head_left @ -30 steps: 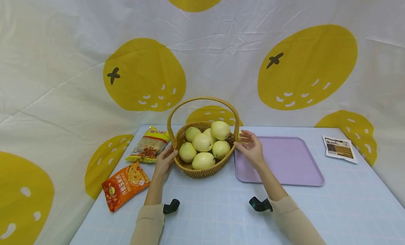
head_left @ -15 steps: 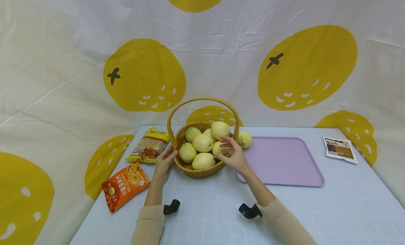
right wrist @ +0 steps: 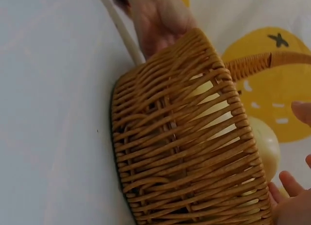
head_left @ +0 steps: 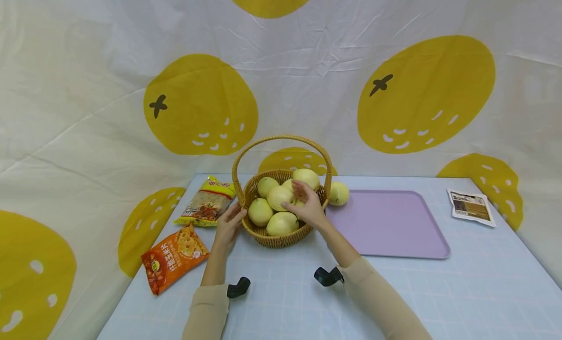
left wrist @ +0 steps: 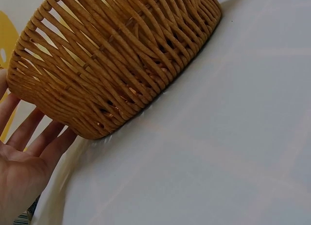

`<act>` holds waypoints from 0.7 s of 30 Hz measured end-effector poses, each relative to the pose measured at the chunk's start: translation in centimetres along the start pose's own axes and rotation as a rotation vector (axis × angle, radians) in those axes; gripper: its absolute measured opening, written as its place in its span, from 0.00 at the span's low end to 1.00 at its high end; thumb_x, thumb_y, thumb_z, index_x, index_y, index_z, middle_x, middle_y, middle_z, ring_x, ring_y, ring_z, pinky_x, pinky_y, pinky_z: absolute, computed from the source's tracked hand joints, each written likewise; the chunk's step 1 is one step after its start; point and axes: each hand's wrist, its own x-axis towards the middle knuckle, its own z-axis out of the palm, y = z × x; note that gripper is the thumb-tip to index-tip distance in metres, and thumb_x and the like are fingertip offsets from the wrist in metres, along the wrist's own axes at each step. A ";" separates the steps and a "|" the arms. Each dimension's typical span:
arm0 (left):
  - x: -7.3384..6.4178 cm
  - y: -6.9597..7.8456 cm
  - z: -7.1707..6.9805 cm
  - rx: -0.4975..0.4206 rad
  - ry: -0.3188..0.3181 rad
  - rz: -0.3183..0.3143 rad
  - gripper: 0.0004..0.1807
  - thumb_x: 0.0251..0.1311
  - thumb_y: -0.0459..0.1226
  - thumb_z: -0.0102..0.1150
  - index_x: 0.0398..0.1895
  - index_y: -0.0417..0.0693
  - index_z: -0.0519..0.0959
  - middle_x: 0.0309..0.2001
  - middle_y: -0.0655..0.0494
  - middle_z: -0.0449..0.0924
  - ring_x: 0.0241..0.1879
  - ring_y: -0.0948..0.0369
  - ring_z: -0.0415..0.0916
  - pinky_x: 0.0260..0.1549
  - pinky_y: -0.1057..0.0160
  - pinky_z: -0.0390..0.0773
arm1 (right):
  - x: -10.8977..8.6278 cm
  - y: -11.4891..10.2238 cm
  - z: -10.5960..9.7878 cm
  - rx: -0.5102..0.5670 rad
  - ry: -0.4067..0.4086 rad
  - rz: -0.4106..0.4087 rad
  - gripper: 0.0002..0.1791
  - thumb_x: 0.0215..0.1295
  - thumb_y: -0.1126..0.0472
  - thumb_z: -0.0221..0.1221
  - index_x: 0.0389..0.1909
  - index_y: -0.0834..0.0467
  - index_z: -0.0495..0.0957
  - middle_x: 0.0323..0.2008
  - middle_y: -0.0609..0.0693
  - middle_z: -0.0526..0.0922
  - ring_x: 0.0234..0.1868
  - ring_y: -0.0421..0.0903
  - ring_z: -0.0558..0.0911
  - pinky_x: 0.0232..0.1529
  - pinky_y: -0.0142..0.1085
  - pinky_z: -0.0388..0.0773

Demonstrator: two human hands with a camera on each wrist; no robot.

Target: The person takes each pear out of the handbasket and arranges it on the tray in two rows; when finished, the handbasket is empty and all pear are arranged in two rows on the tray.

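Pale yellow fruits [head_left: 276,198] lie heaped in the wicker basket [head_left: 274,241]; a lone fruit [head_left: 339,194] sits just outside it. The left hand [head_left: 228,225] rests, fingers extended, against the basket's side; the right hand [head_left: 311,209] hovers over the heap, fingers parted, seemingly holding nothing. Picking a fruit appears underway; next likely calls for a gentle closing grip.

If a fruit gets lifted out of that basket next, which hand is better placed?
Probably the right hand: it is over the fruit in the basket, seemingly holding nothing, while the left hand rests against the basket's outer side.
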 end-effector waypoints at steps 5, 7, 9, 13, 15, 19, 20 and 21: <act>0.0 -0.1 0.1 0.001 -0.008 -0.002 0.29 0.61 0.34 0.60 0.66 0.41 0.67 0.63 0.40 0.66 0.45 0.65 0.78 0.42 0.65 0.79 | 0.7 0.0 0.6 -0.039 -0.040 0.019 0.40 0.53 0.71 0.64 0.66 0.74 0.56 0.65 0.70 0.60 0.66 0.66 0.59 0.65 0.54 0.57; 0.0 -0.2 0.2 0.005 -0.008 0.005 0.30 0.60 0.34 0.61 0.66 0.40 0.66 0.63 0.40 0.66 0.46 0.65 0.78 0.43 0.65 0.79 | 1.0 0.2 0.8 -0.041 -0.046 0.023 0.41 0.53 0.71 0.64 0.66 0.74 0.56 0.66 0.71 0.59 0.67 0.66 0.58 0.66 0.55 0.55; 0.0 -0.2 0.2 0.002 -0.002 0.011 0.30 0.60 0.34 0.61 0.66 0.40 0.67 0.63 0.40 0.66 0.46 0.65 0.77 0.43 0.66 0.78 | 1.4 1.1 0.9 -0.045 -0.039 0.027 0.42 0.52 0.71 0.66 0.66 0.73 0.56 0.66 0.71 0.58 0.67 0.67 0.57 0.66 0.55 0.56; -0.2 -0.1 0.3 0.002 0.009 0.012 0.29 0.60 0.33 0.60 0.65 0.39 0.67 0.62 0.40 0.67 0.46 0.66 0.77 0.43 0.67 0.78 | 1.9 3.0 1.1 -0.103 -0.030 0.039 0.45 0.50 0.68 0.69 0.67 0.73 0.55 0.67 0.70 0.58 0.66 0.64 0.61 0.64 0.50 0.62; -0.2 -0.1 0.3 0.004 0.014 0.014 0.29 0.60 0.33 0.60 0.65 0.39 0.67 0.62 0.40 0.67 0.45 0.66 0.77 0.43 0.67 0.78 | 1.9 3.8 1.1 -0.145 -0.031 0.043 0.47 0.50 0.65 0.70 0.68 0.72 0.55 0.66 0.70 0.60 0.63 0.62 0.66 0.61 0.47 0.67; -0.2 0.0 0.3 0.015 0.022 0.024 0.30 0.60 0.33 0.61 0.65 0.38 0.67 0.59 0.43 0.70 0.45 0.66 0.77 0.42 0.67 0.78 | 1.8 4.2 1.2 -0.179 -0.023 0.033 0.47 0.49 0.63 0.71 0.67 0.72 0.57 0.63 0.71 0.63 0.56 0.61 0.75 0.54 0.46 0.74; -0.1 0.0 0.3 0.014 0.026 0.025 0.29 0.60 0.33 0.61 0.65 0.38 0.67 0.59 0.44 0.71 0.44 0.66 0.77 0.42 0.67 0.78 | 1.8 4.3 1.2 -0.200 -0.020 0.032 0.47 0.49 0.63 0.71 0.67 0.72 0.57 0.63 0.71 0.64 0.56 0.60 0.75 0.54 0.46 0.74; -0.1 0.0 0.3 0.016 0.027 0.026 0.30 0.59 0.33 0.61 0.65 0.38 0.67 0.58 0.45 0.72 0.44 0.66 0.77 0.41 0.67 0.78 | 1.8 4.3 1.4 -0.230 -0.016 0.025 0.47 0.48 0.61 0.72 0.67 0.72 0.58 0.62 0.70 0.65 0.57 0.60 0.74 0.56 0.46 0.72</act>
